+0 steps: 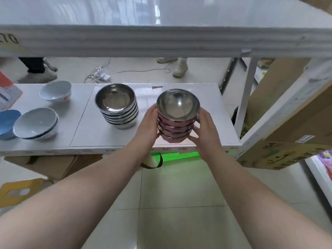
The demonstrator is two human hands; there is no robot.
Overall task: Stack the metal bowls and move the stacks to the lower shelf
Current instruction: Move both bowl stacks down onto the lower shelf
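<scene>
clearly both hands are busy with one load: the left hand (150, 123) presses flat against the left side of the held stack of metal bowls (177, 115), and the right hand (204, 126) cups the opposite side, fingers (195, 131) curling under the lower bowls. a two-sided clamp like this probably keeps the nested bowls from sliding apart — one hand alone would let the pile tip. the stack sits squarely between the palms, upright, its open top facing the camera, over the right part of the lower shelf (100, 133); whether its base touches the shelf or hovers just above, i cannot tell. just to its left stands a second stack of metal bowls (116, 105), already resting on the shelf and apart from the hands. farther left lie pale ceramic bowls (36, 124) — not part of this job, by my reading. overhead runs the upper shelf (161, 40).
</scene>
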